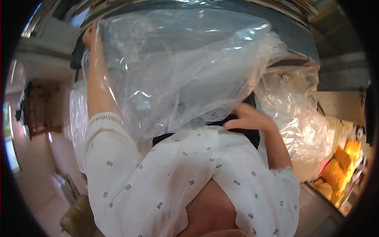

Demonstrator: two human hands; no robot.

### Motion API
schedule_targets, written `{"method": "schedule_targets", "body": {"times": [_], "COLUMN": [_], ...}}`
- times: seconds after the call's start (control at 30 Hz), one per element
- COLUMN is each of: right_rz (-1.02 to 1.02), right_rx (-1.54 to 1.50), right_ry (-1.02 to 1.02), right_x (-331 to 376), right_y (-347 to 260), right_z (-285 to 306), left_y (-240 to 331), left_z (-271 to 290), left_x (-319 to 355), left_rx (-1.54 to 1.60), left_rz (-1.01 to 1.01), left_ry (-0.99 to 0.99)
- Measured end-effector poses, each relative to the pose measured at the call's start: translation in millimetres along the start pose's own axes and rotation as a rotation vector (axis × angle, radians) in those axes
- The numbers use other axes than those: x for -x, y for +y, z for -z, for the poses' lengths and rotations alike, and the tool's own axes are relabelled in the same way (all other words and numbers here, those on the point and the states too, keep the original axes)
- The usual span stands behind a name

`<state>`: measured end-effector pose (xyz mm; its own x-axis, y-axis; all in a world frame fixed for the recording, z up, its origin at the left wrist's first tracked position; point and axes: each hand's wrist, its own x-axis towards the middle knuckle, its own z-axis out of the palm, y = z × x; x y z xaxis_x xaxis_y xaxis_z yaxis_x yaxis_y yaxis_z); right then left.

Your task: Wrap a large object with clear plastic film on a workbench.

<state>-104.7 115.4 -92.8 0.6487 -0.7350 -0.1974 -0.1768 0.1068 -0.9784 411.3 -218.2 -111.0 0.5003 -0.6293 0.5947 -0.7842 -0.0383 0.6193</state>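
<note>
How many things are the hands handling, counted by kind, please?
Large clear crinkled plastic bag: 1
Flat black fabric item under the bag: 1
Hands: 2, left hand gripping the bag's upper edge, right hand on the black item
Total: 4

place: home interior | evidence: wooden furniture [37, 112] at left, pale tiled floor [27, 173], cluttered shelf of yellow packages [335, 173] at right

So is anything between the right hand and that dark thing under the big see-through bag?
Nothing visible. The right hand rests directly on the dark object at the lower edge of the clear plastic bag. The left hand grips the bag's upper corner.
</note>
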Motion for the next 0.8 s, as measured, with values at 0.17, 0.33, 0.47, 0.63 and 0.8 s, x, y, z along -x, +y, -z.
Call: {"method": "schedule_targets", "body": {"times": [0.17,0.33,0.47,0.63,0.8], "right_rz": [0.295,0.658,1.166,0.457,0.083], "right_rx": [0.163,-0.695,-1.461,-1.617,-0.155], "right_ry": [-0.136,0.231,0.687,1.606,1.815], "right_x": [-45.5,156.7,154.4,175.7,190.4], "right_y": [-44.7,9.5,36.0,112.6,75.8], "right_z": [-44.3,136.0,171.8,130.1,143.6], "left_y": [-46.3,51.2,66.5,33.4,-9.7], "left_z": [12.6,-1.0,19.1,62.4,90.4], "left_x": [-3.0,33.7,60.7,47.6,31.6], "left_rx": [-0.166,0.069,0.135,-0.055,-0.147], "left_rz": [-0.068,-0.208,-0.256,-0.283,-0.228], "left_ry": [-0.049,-0.432,-0.441,-0.329,-0.354]}}
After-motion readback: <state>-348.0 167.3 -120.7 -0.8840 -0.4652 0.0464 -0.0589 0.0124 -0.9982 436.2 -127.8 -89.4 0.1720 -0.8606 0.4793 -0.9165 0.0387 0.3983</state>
